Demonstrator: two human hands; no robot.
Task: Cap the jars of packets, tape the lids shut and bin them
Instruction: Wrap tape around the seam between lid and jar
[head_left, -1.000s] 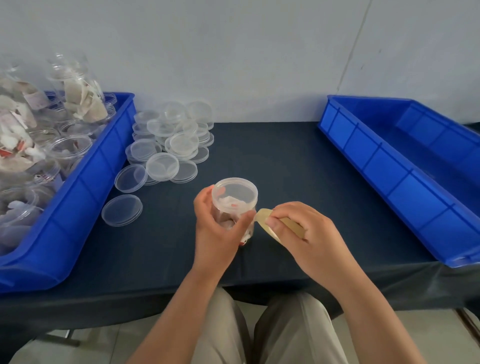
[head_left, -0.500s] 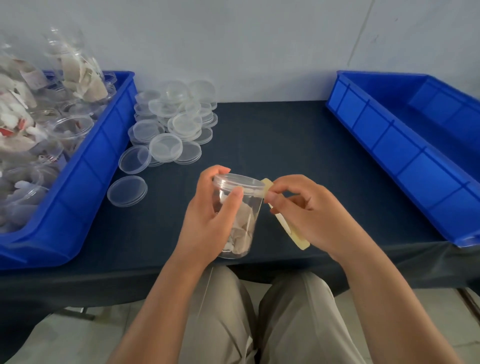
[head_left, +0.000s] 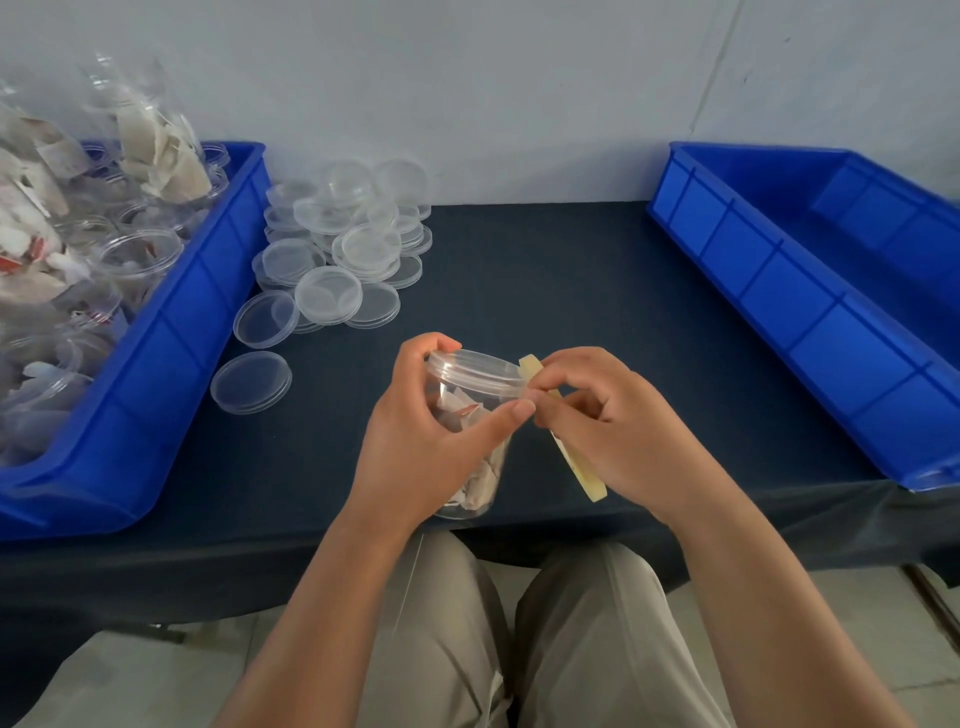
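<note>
Clear round plastic jar (head_left: 462, 405) gripped by left hand (head_left: 415, 449); right hand (head_left: 615, 434) pinches flat beige tape (head_left: 586, 477).

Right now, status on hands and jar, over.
Left hand grips jar, lid on. Right hand pinches tape at lid rim. Nothing between jar and right bin.

Jar bin (head_left: 171, 332) frame left w/ loose lids (head_left: 337, 249) beside it; second bin (head_left: 779, 291) frame right; held jar (head_left: 470, 415) center-bottom btwn them.
</note>
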